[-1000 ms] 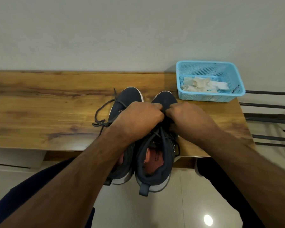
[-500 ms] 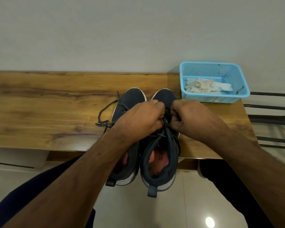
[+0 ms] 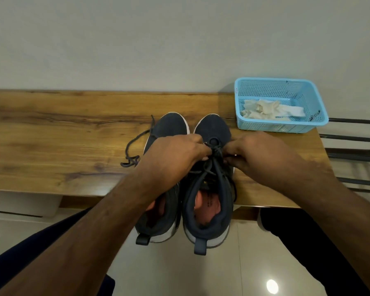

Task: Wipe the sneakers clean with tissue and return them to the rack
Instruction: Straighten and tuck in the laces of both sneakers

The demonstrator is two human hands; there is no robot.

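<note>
On the wooden bench (image 3: 51, 135), the left sneaker (image 3: 169, 129) lies with laces loose. The left hand (image 3: 171, 154) and right hand (image 3: 263, 154) each pinch the right sneaker's (image 3: 214, 127) laces (image 3: 215, 151). Crumpled tissue (image 3: 265, 110) sits in the blue basket (image 3: 308, 95).

Two dark navy sneakers with white soles stand side by side on the wooden bench, toes pointing far, heels overhanging the near edge. The left sneaker (image 3: 169, 129) has loose laces trailing out to its left. The right sneaker (image 3: 212, 129) shows an orange-pink insole, its laces pinched above the tongue. Crumpled white tissue (image 3: 263, 110) lies in the blue basket at far right.
</note>
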